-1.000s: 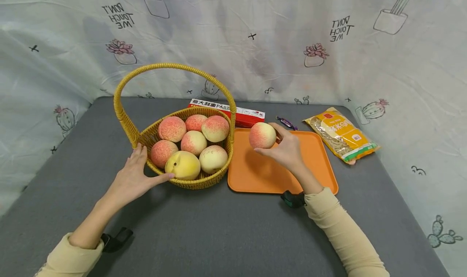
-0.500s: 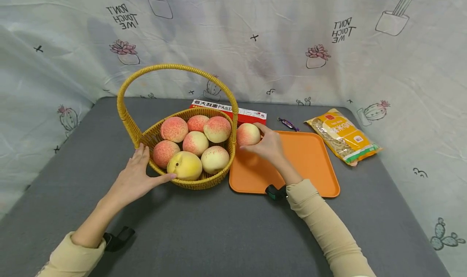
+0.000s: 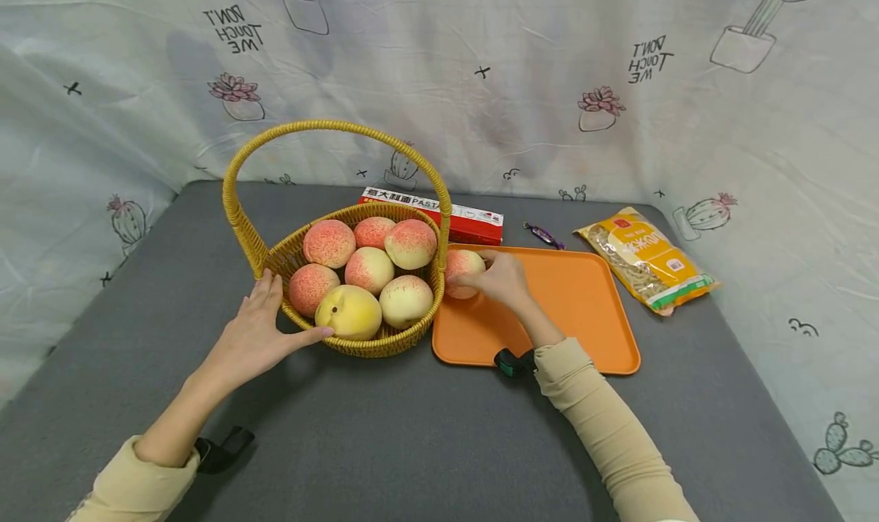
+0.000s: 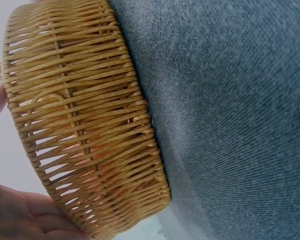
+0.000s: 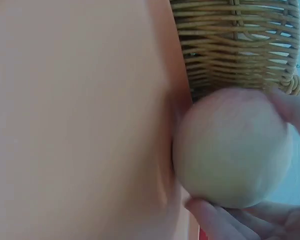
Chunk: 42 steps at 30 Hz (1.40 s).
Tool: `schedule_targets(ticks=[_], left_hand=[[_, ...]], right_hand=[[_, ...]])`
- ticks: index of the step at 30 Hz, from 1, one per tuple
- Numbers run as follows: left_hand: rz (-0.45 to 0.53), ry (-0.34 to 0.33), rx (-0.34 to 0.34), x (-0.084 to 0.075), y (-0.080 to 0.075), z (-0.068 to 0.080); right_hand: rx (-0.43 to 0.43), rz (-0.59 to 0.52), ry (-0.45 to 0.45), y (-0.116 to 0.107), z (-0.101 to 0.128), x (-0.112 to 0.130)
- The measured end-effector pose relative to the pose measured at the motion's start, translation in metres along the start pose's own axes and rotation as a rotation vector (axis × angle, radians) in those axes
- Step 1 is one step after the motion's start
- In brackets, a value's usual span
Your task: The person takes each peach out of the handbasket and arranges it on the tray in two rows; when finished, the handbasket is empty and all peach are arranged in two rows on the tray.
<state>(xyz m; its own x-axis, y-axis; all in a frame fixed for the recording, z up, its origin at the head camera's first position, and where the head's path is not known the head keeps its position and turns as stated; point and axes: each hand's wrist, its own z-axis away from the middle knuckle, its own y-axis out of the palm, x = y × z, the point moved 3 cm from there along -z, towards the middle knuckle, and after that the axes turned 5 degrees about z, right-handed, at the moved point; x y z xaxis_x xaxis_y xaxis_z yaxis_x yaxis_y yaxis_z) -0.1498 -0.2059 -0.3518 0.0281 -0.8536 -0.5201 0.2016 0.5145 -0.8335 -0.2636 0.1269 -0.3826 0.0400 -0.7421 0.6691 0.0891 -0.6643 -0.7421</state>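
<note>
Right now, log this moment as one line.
right hand: holds peach low over orange tray | left hand: rests on basket | basket: seven peaches

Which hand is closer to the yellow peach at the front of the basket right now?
Left. The left hand rests on the basket just beside the yellow peach; the right hand is over the orange tray, holding another peach.

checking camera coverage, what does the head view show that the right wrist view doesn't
Only the head view shows the left hand resting on the basket, seven peaches inside it, the pasta box, the yellow bag and a candy. Only the right wrist view shows the held peach's pale underside close up, with the fingertips under it. Both show the right hand holding a peach over the orange tray, beside the basket.
</note>
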Motion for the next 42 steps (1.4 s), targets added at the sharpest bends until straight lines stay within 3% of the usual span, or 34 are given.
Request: schedule_targets(ticks=[7,11,13,18,20,25,27,31,35,42], left_hand=[[0.001,-0.004,0.002,-0.001,-0.002,0.001],[0.013,0.007,0.001,-0.002,-0.002,0.001],[0.019,0.014,-0.001,-0.002,-0.002,0.001],[0.023,0.021,-0.007,-0.003,-0.002,0.001],[0.027,0.024,-0.010,-0.003,-0.001,0.001],[0.039,0.029,-0.014,-0.002,-0.001,0.003],[0.042,0.029,-0.015,-0.002,-0.001,0.003],[0.047,0.033,-0.015,-0.002,0.000,0.003],[0.042,0.032,-0.012,-0.002,0.000,0.001],[0.033,0.025,-0.013,0.000,0.000,0.001]], right_hand=[[0.127,-0.032,0.058,0.002,0.000,-0.005],[0.136,0.001,0.066,-0.001,-0.001,-0.008],[0.098,0.019,0.037,-0.005,-0.003,-0.009],[0.001,0.028,-0.150,-0.019,-0.009,-0.006],[0.058,0.018,-0.197,-0.023,-0.010,-0.005],[0.388,-0.072,-0.186,-0.021,-0.009,-0.003],[0.438,-0.075,-0.169,-0.020,-0.010,-0.003],[0.315,-0.018,-0.157,-0.023,-0.012,-0.006],[0.204,0.023,-0.198,-0.030,-0.012,-0.006],[0.301,0.192,-0.228,-0.031,-0.007,-0.001]])
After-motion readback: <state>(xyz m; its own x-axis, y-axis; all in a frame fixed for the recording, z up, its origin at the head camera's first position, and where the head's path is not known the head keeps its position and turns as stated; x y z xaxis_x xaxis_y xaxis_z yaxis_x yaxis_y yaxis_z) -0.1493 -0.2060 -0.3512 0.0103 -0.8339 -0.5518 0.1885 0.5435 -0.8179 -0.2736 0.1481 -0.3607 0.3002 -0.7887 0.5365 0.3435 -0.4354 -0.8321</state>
